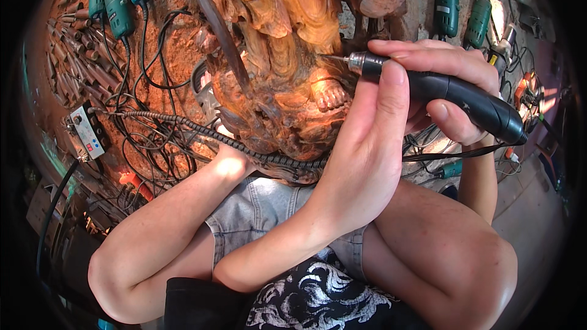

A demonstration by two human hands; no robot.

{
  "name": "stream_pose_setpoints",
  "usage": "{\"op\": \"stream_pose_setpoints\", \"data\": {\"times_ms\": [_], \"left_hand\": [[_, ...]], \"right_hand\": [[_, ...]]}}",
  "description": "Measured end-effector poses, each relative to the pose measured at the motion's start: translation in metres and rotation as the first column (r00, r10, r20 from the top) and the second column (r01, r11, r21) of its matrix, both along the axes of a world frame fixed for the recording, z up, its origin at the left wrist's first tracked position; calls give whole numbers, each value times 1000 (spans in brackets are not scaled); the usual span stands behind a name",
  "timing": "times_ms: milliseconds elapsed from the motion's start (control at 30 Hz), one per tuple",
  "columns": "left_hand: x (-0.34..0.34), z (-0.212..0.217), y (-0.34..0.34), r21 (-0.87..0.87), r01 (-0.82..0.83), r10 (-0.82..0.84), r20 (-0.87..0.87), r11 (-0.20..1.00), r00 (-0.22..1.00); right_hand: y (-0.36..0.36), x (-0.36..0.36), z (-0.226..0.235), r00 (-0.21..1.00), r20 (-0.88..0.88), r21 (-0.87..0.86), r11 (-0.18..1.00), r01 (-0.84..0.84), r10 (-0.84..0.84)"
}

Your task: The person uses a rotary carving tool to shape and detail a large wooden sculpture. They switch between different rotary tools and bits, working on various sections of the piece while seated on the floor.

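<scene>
left of the carving (278,91) lie 3 green tools (117,9); a ribbed cord (272,158) crosses its front; my left grip (372,153) and right grip (455,64) clasp a handpiece (468,96).

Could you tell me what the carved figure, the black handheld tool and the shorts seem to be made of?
Carved figure: most likely wood, with flowing brown grain; bright highlights suggest oil or varnish.
Black handheld tool: probably plastic, given its smooth, slightly glossy casing; its shiny nose is perhaps metal.
Shorts: apparently denim, in faded blue-grey, with stitched seams; finish looks matt.
</scene>
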State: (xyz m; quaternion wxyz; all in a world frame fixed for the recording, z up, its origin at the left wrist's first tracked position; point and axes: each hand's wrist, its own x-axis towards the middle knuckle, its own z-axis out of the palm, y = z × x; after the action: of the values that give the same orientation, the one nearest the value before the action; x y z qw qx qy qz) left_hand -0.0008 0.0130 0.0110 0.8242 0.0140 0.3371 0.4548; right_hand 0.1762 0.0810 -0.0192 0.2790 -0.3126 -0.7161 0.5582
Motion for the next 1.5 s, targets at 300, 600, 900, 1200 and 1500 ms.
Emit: {"op": "stream_pose_setpoints", "data": {"times_ms": [300, 600, 900, 1200, 1500], "left_hand": [[-2, -2, 10, -23, -8, 7, -29, 1000, 1000], [-4, -6, 12, 20, 31, -30, -45, 999, 999], [-1, -5, 9, 12, 22, -21, -24, 1000, 999], [-1, -5, 9, 15, 18, -18, -27, 1000, 999], [0, -5, 7, 10, 23, -24, 14, 1000, 1000]], "right_hand": [[6, -4, -4, 1000, -5, -15, 1000, 8, -8], [6, -4, -7, 1000, -7, -25, 1000, 19, -19], [8, 1, -8, 1000, -22, -31, 999, -13, 13], [9, 2, -9, 999, -43, -62, 997, -35, 32], [11, 4, -9, 997, -54, -11, 999, -47, 46]]}}
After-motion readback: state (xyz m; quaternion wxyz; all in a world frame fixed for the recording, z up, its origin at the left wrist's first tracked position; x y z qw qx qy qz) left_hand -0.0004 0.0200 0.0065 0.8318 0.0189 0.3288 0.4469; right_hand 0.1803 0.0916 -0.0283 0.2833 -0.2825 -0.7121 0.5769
